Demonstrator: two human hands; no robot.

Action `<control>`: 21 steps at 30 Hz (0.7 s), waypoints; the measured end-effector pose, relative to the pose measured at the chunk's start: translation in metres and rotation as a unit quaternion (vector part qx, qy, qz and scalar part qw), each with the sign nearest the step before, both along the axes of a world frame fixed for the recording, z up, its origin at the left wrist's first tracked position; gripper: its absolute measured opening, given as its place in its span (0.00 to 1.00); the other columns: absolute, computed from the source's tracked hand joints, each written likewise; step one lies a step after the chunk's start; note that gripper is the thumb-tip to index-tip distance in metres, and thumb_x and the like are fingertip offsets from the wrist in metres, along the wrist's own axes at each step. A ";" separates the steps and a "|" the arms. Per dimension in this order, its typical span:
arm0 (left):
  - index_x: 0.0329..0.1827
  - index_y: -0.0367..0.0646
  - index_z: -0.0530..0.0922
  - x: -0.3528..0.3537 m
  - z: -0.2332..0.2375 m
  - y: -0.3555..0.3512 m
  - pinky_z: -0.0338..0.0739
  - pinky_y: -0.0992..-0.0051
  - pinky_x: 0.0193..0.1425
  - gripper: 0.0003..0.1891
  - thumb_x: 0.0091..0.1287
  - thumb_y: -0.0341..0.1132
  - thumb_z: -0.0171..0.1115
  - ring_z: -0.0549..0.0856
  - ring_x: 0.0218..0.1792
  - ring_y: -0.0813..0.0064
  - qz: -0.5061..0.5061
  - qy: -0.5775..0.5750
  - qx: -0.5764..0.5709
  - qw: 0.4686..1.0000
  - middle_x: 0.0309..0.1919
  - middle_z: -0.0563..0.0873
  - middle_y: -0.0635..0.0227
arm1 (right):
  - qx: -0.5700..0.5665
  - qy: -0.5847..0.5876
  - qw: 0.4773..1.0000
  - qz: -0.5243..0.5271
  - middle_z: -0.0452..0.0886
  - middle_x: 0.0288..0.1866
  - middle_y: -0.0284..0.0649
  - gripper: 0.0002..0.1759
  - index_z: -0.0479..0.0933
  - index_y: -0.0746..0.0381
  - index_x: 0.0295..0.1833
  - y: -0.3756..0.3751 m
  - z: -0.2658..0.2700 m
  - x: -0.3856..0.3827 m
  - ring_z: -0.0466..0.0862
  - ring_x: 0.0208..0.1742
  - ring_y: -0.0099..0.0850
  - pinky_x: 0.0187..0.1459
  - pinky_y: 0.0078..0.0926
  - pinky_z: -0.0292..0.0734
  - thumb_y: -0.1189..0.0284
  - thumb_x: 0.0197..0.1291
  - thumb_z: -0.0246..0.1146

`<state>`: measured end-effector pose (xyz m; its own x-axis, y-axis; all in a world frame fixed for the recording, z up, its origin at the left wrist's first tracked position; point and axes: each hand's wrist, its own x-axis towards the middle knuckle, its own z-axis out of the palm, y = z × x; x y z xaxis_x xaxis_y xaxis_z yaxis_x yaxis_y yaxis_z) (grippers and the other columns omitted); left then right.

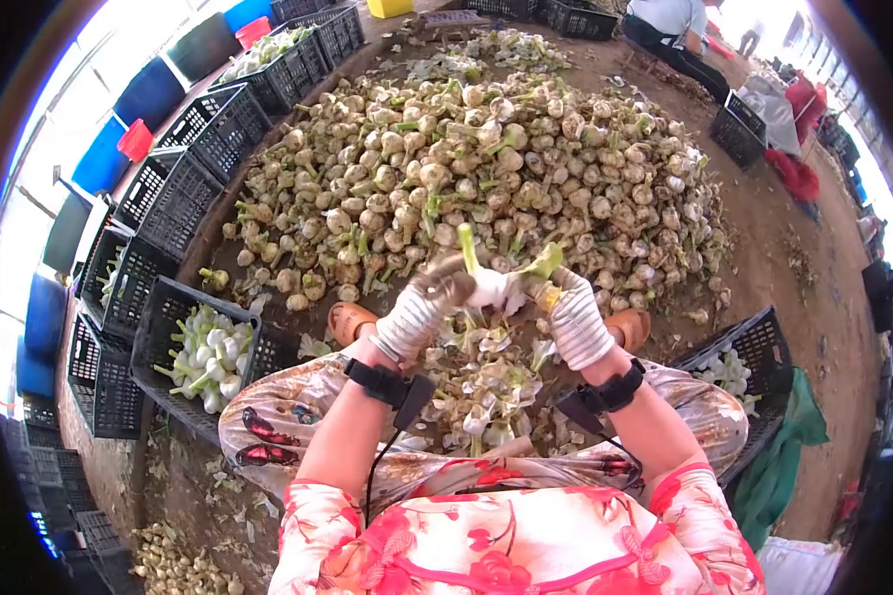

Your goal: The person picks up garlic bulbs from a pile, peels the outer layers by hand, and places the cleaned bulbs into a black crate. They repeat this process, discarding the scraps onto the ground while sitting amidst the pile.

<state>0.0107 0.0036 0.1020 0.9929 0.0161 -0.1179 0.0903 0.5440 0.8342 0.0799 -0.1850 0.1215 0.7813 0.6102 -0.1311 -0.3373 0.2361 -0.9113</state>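
My left hand [429, 305], in a dirty white work glove, is closed around a garlic bulb [488, 289] whose short green stem points up. Close against the bulb's other side is my right hand [572, 315], gloved too, its fingers closed on a strip of garlic skin [540, 265] with a greenish end. A yellow band wraps one of its fingers. Beneath both hands, peeled garlic skins [476, 387] lie scattered between my knees. Just beyond them rises a big heap of unpeeled garlic [486, 169].
A black crate of clean white garlic [208, 359] stands by my left knee, another crate [764, 347] by my right. Stacked black crates [174, 198] and blue tubs [149, 91] line the left side. Another person [670, 35] sits at the upper right. Green cloth [786, 456] hangs by the right crate.
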 end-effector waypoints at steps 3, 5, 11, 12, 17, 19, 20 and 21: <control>0.43 0.38 0.77 0.004 -0.008 -0.005 0.74 0.81 0.42 0.11 0.58 0.28 0.62 0.77 0.40 0.82 0.162 -0.093 0.218 0.958 0.42 0.77 0.69 | -0.088 -0.105 0.991 0.005 0.78 0.35 0.32 0.11 0.74 0.68 0.47 0.009 -0.005 -0.011 0.76 0.34 0.17 0.36 0.14 0.74 0.76 0.58 0.59; 0.41 0.38 0.77 0.000 -0.005 -0.007 0.74 0.81 0.39 0.09 0.58 0.28 0.62 0.78 0.36 0.82 0.165 -0.037 0.178 0.969 0.37 0.79 0.69 | -0.092 -0.138 0.986 0.000 0.78 0.35 0.30 0.11 0.75 0.66 0.48 0.018 -0.009 -0.019 0.75 0.34 0.15 0.36 0.11 0.71 0.79 0.58 0.58; 0.41 0.38 0.75 0.004 -0.018 0.007 0.80 0.73 0.35 0.10 0.65 0.35 0.53 0.83 0.35 0.70 0.233 0.094 -0.097 0.963 0.35 0.82 0.63 | -0.301 -0.205 0.931 0.001 0.81 0.34 0.41 0.12 0.75 0.63 0.44 0.008 -0.093 0.023 0.80 0.33 0.32 0.37 0.24 0.75 0.68 0.58 0.58; 0.42 0.38 0.74 0.009 -0.021 0.005 0.81 0.71 0.34 0.11 0.66 0.37 0.52 0.83 0.35 0.68 0.261 0.130 -0.158 0.943 0.35 0.82 0.61 | -0.447 -0.328 0.830 0.065 0.81 0.35 0.45 0.15 0.75 0.61 0.46 0.001 -0.117 0.029 0.81 0.34 0.39 0.38 0.28 0.75 0.65 0.57 0.58; 0.43 0.39 0.72 0.009 -0.042 0.012 0.81 0.67 0.36 0.12 0.67 0.39 0.49 0.82 0.36 0.65 0.206 0.109 -0.302 0.924 0.35 0.81 0.61 | -0.448 -0.412 0.725 0.322 0.80 0.37 0.52 0.26 0.70 0.59 0.55 -0.014 -0.093 0.008 0.80 0.40 0.46 0.43 0.36 0.74 0.60 0.51 0.59; 0.44 0.39 0.73 0.007 -0.036 0.004 0.80 0.66 0.37 0.13 0.67 0.40 0.49 0.82 0.37 0.66 0.204 0.119 -0.263 0.935 0.37 0.81 0.61 | -0.431 -0.387 0.784 0.221 0.79 0.38 0.52 0.27 0.69 0.61 0.56 -0.004 -0.054 0.002 0.80 0.40 0.46 0.43 0.35 0.74 0.61 0.50 0.61; 0.44 0.39 0.73 0.008 -0.033 0.000 0.80 0.65 0.37 0.13 0.67 0.40 0.49 0.82 0.38 0.66 0.202 0.124 -0.243 0.941 0.38 0.81 0.61 | -0.420 -0.363 0.816 0.163 0.79 0.38 0.52 0.28 0.69 0.62 0.55 0.006 -0.028 0.000 0.80 0.40 0.45 0.42 0.34 0.74 0.61 0.49 0.62; 0.44 0.40 0.73 0.012 -0.038 -0.003 0.80 0.65 0.36 0.12 0.66 0.39 0.50 0.82 0.37 0.66 0.215 0.144 -0.230 0.938 0.37 0.82 0.61 | -0.348 -0.390 0.848 0.087 0.79 0.37 0.51 0.27 0.70 0.62 0.54 0.012 -0.015 -0.001 0.80 0.39 0.44 0.41 0.33 0.75 0.63 0.48 0.64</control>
<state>0.0225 0.0009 0.0638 0.8328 0.2891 -0.4720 -0.0339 0.8778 0.4779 0.0788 -0.1734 0.1061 0.7014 0.7127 0.0089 0.4584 -0.4414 -0.7714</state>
